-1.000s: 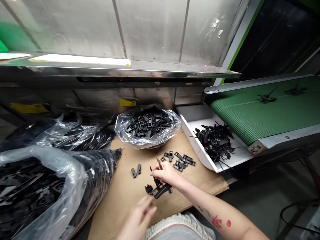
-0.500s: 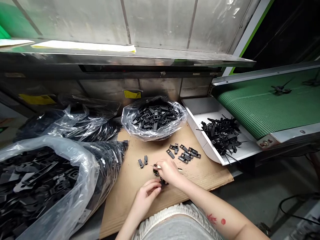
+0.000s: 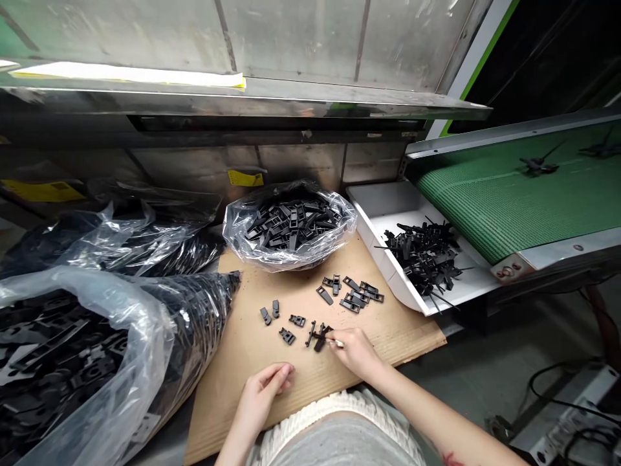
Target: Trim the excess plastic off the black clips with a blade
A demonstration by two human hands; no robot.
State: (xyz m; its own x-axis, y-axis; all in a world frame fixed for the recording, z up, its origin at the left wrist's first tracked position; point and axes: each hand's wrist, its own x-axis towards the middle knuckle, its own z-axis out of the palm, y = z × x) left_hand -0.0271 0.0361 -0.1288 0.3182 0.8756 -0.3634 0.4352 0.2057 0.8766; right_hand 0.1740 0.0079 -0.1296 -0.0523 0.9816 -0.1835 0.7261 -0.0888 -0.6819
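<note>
Angular black pieces [image 3: 319, 343] on cardboard [image 3: 310, 367]

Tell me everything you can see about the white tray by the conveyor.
The white tray looks shallow and smooth, perhaps plastic or painted metal, with a low left wall. It sits at the right side of the cardboard, beside and partly beneath the end of the green belt. A tangled heap of black parts rests in it, some with thin stems poking out.

A metal shelf [image 3: 339, 99] runs along a stained, light-reflecting paneled wall [image 3: 291, 42], while a green conveyor belt [image 3: 514, 204] slants in at right above a dim gray floor [image 3: 499, 362].
</note>
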